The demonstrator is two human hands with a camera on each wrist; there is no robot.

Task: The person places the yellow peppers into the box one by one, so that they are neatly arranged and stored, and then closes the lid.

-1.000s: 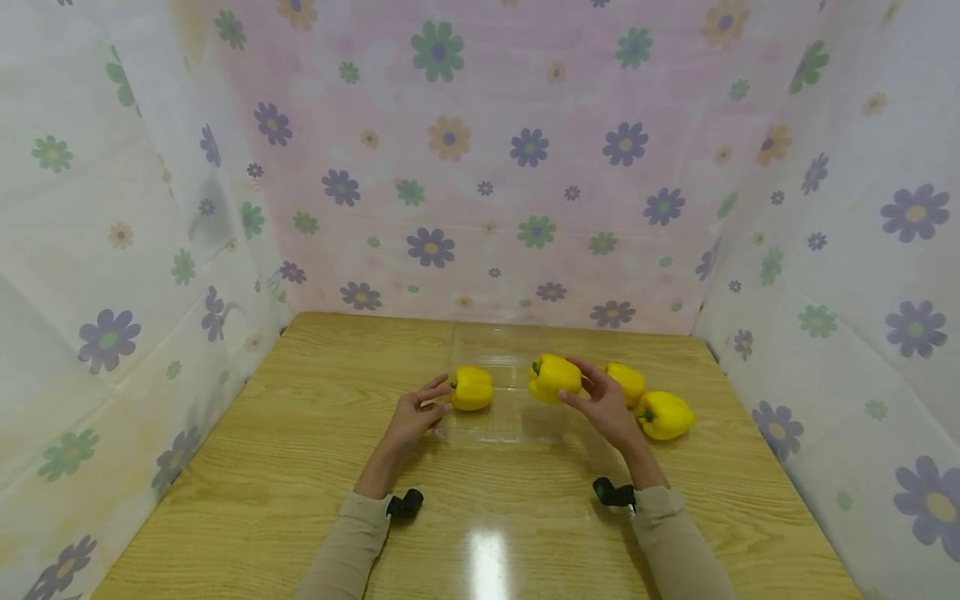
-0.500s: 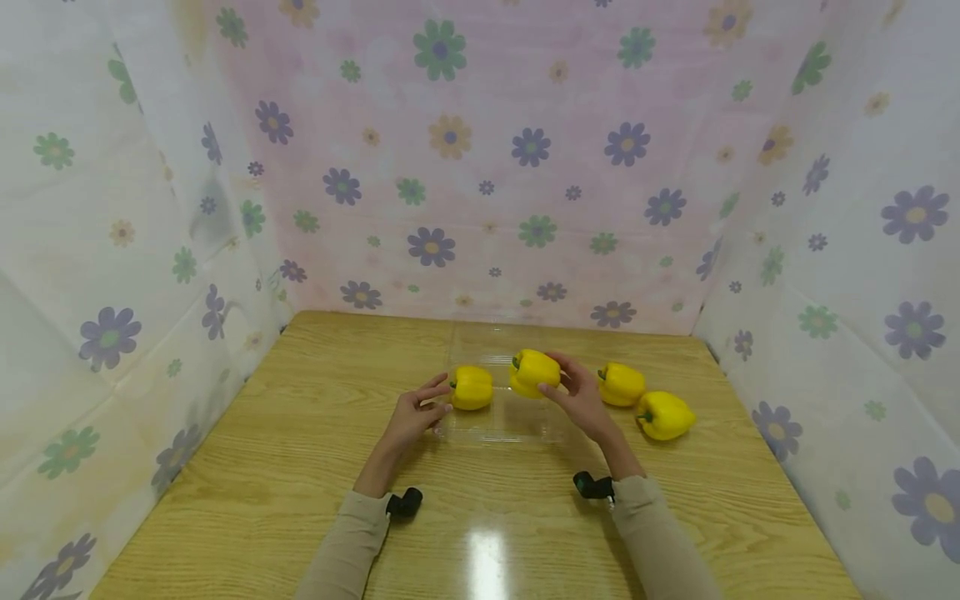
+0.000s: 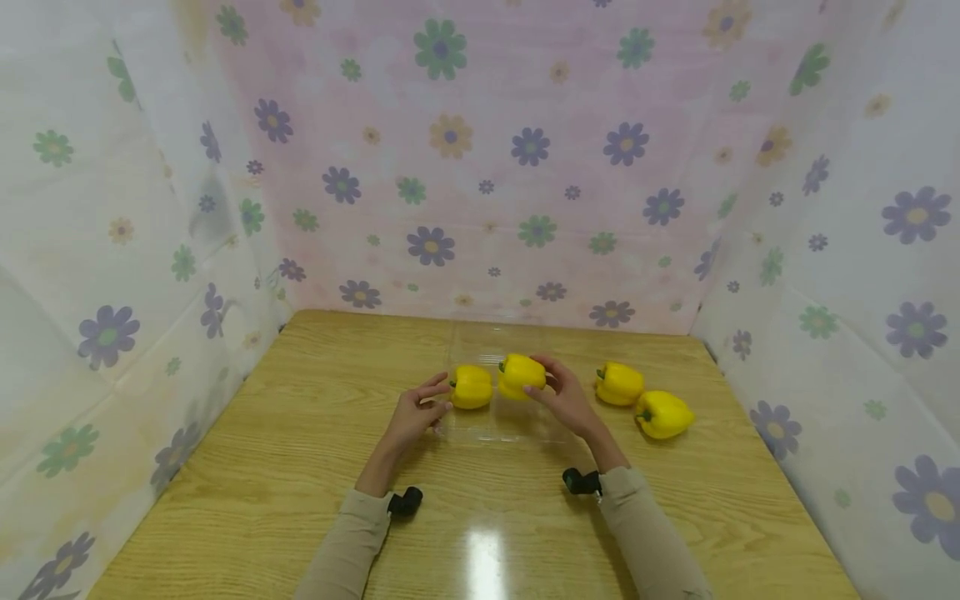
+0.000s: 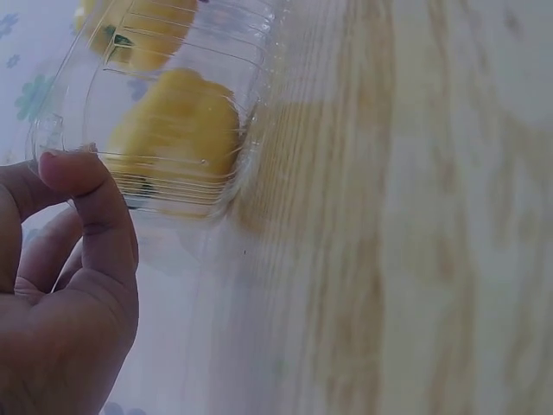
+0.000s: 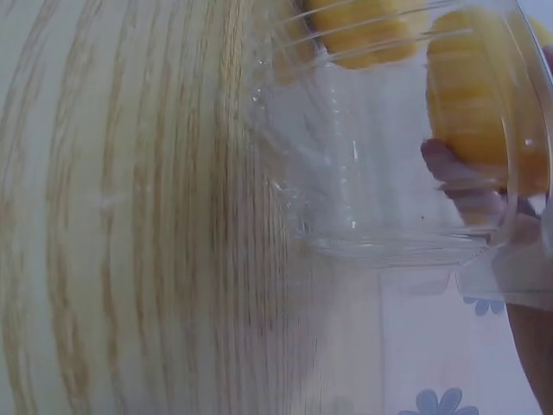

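The left hand (image 3: 408, 418) pinches the clear container (image 3: 498, 428) at its left rim; the right hand (image 3: 567, 402), curled round a yellow pepper (image 3: 520, 375), suspends it over the right half, long axis leftward.

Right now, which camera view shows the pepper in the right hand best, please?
The head view: the held pepper appears there with its stem, only partly covered by the right hand. The right wrist view shows it mostly through the clear container; the left wrist view apparently catches it at the top, cut off.
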